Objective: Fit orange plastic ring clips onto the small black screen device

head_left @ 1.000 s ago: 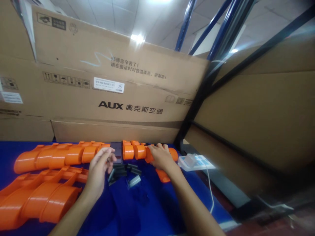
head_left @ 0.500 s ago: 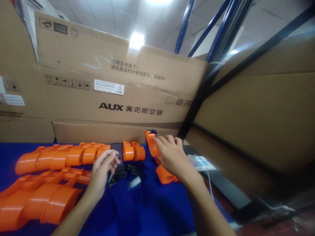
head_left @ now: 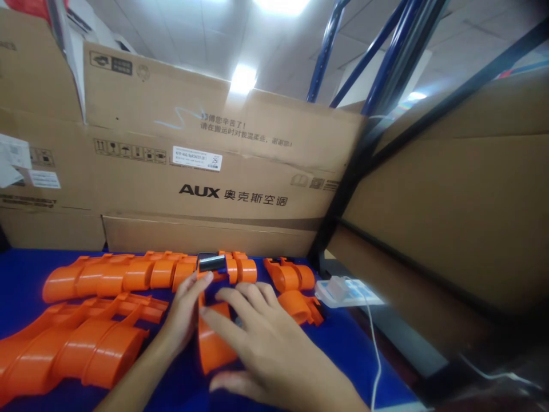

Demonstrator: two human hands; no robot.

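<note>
In front of me an orange plastic part (head_left: pixel 214 349) is held up, a curved, cylinder-like shell with a dark, ridged strip (head_left: pixel 212 263) at its top end. My left hand (head_left: pixel 186 306) pinches its left edge near the top, thumb uppermost. My right hand (head_left: pixel 266 340) reaches round it from the right, fingers spread over the shell and thumb along its lower side. The right hand covers much of the shell's right side.
Similar orange parts stand in a back row (head_left: pixel 137 274) and a front-left row (head_left: pixel 72 355). More orange parts (head_left: pixel 295 277) lie at the right, beside a white power strip (head_left: pixel 347 290) with a cable. Cardboard (head_left: pixel 231 223) walls the back of the blue table (head_left: pixel 295 372).
My right hand has brought an orange part from the back right to the middle. My left hand, with nothing visibly in it before, now grips that part's edge.
</note>
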